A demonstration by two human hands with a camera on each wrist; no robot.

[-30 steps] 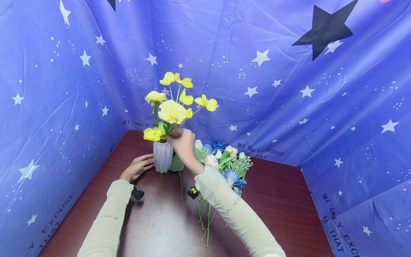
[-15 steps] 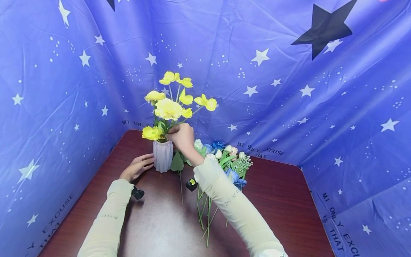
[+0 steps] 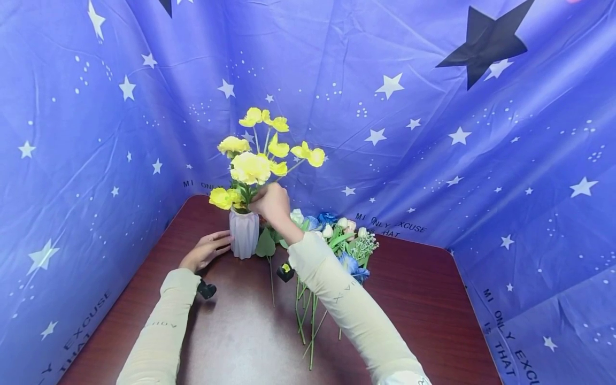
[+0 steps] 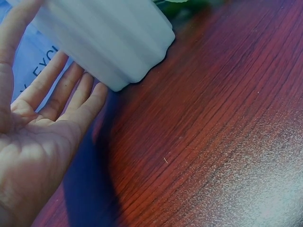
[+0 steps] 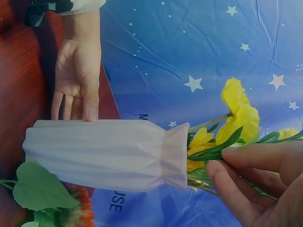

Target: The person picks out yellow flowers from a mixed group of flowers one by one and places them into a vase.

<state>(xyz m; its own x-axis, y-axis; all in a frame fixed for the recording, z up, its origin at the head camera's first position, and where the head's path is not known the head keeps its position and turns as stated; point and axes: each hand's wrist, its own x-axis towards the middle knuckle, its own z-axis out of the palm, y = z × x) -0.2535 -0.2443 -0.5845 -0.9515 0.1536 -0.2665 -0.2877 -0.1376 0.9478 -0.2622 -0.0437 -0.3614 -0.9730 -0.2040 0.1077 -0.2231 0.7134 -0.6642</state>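
A white pleated vase (image 3: 244,234) stands upright on the table, holding several yellow flowers (image 3: 251,168). My left hand (image 3: 207,251) is at the vase's left side, its fingers straight and their tips against the wall low down, as the left wrist view shows on the vase (image 4: 113,42). Just above the rim, my right hand (image 3: 272,204) pinches a green leafy flower stem (image 5: 208,155) between thumb and forefinger. In the right wrist view the yellow petals (image 5: 239,113) crowd the vase mouth. The lower ends of the stems are hidden inside the vase.
To the right of the vase lies a pile of blue and white flowers (image 3: 353,262), stems toward me. A single stem with a broad green leaf (image 3: 265,244) lies close beside the vase, near an orange flower (image 5: 85,208). Starry blue cloth (image 3: 308,80) walls the reddish-brown table (image 3: 418,299).
My right hand has shifted slightly left and up at the vase mouth. The large pale yellow bloom and the low yellow flower have moved a little left. My left hand has stayed put.
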